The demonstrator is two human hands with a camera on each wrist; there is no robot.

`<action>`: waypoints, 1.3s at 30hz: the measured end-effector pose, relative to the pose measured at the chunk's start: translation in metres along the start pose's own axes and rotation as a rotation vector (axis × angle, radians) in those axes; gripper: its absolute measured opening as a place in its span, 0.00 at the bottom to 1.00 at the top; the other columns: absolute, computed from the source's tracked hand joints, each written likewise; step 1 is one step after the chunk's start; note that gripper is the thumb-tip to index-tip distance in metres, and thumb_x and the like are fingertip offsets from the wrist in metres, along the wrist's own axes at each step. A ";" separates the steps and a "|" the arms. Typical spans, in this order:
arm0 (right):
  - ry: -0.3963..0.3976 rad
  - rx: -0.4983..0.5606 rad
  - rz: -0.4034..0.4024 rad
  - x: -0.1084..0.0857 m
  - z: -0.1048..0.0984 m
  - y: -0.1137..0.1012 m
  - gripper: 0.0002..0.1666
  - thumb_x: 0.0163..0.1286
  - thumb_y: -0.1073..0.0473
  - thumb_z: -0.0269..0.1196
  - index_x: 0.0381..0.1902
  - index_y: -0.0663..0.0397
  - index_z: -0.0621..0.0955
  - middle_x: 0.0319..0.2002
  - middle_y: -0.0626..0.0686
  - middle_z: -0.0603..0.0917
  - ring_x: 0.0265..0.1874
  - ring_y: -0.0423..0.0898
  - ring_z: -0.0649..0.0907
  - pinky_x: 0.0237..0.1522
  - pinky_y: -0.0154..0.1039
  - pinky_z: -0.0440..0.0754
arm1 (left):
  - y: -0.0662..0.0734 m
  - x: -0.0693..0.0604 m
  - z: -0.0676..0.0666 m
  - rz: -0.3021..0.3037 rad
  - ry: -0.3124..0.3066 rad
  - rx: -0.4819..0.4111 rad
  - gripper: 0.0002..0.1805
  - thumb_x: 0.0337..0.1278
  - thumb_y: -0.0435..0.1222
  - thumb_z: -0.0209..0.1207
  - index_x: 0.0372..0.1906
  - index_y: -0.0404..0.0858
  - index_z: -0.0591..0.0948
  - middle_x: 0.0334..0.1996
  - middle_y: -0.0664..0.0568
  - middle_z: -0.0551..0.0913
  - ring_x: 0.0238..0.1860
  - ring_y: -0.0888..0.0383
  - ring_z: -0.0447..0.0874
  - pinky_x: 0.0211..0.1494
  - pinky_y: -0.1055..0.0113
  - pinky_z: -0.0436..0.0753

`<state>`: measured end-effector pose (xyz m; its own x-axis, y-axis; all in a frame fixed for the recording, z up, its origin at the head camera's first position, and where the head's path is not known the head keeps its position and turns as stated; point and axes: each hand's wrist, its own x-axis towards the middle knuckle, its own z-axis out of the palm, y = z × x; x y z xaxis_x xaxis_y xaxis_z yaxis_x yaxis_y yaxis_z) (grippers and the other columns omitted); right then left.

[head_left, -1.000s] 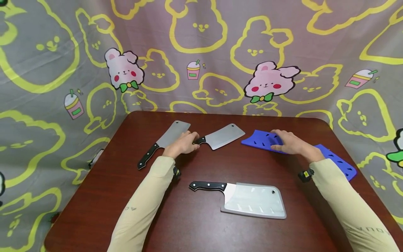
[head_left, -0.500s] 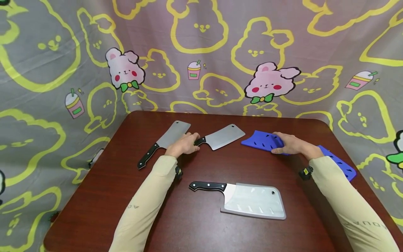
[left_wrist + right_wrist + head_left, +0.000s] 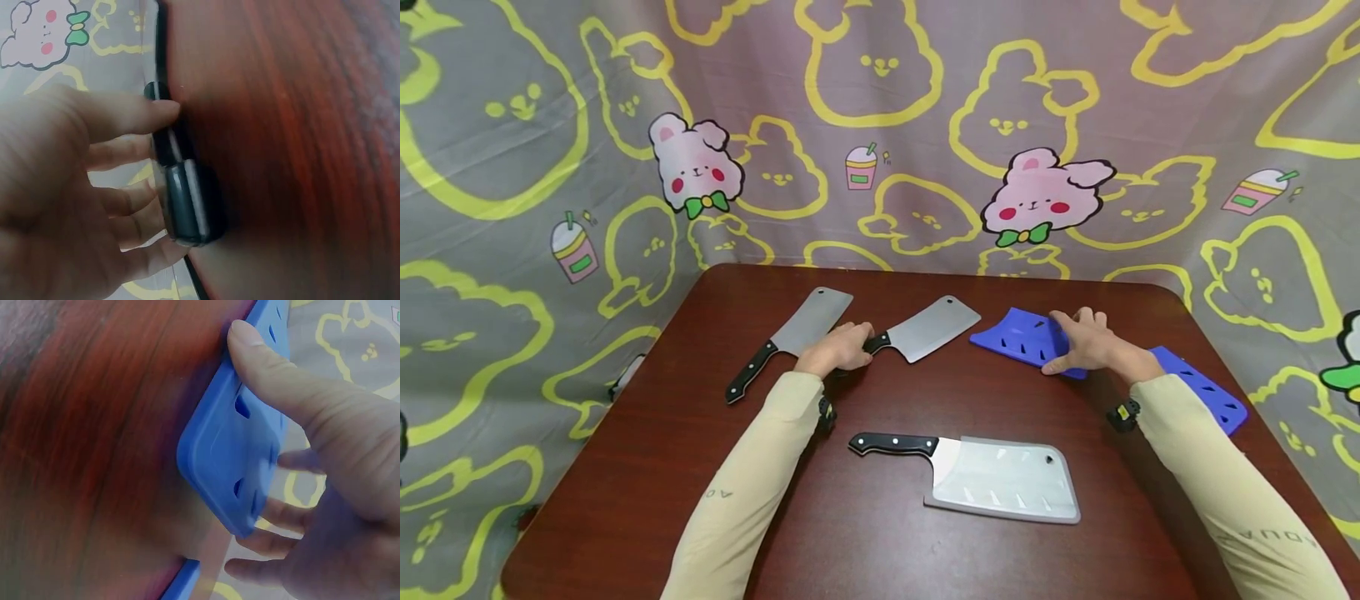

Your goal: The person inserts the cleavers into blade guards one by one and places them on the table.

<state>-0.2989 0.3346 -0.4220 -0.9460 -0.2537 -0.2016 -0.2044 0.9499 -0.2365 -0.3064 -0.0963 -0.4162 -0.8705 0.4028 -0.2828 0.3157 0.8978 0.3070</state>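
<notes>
My left hand [image 3: 841, 347] grips the black handle [image 3: 877, 342] of the middle cleaver, whose grey blade [image 3: 934, 327] points to the back right. In the left wrist view, thumb and fingers lie on both sides of that handle [image 3: 194, 203]. My right hand [image 3: 1088, 340] pinches a blue slotted blade cover [image 3: 1022, 337] near its right end. The right wrist view has the thumb on one edge of the cover [image 3: 219, 450] and fingers at the opposite edge.
Another cleaver [image 3: 808, 321] lies at the left. Nearer the front, a cleaver in a translucent cover [image 3: 1003, 479] lies on the brown table [image 3: 625, 492]. A second blue cover [image 3: 1206, 392] is under the right forearm's far side. Patterned cloth [image 3: 925, 108] hangs behind.
The right hand's fingers have closed on the blue cover, which has tilted and shifted slightly left. The middle cleaver has turned and shifted slightly, with the left hand at its handle.
</notes>
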 end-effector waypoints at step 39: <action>0.464 0.272 -0.112 -0.052 -0.029 -0.025 0.20 0.67 0.52 0.66 0.53 0.52 0.78 0.44 0.60 0.84 0.37 0.53 0.79 0.38 0.46 0.73 | 0.011 -0.027 -0.003 -0.026 0.164 -0.336 0.15 0.61 0.41 0.58 0.46 0.38 0.70 0.30 0.48 0.76 0.27 0.55 0.73 0.30 0.66 0.70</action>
<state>-0.2519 0.3296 -0.3775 -0.9464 -0.1848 0.2650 -0.2960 0.8246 -0.4821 -0.2800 -0.0976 -0.4024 -0.9340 0.3227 -0.1533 0.1754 0.7880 0.5901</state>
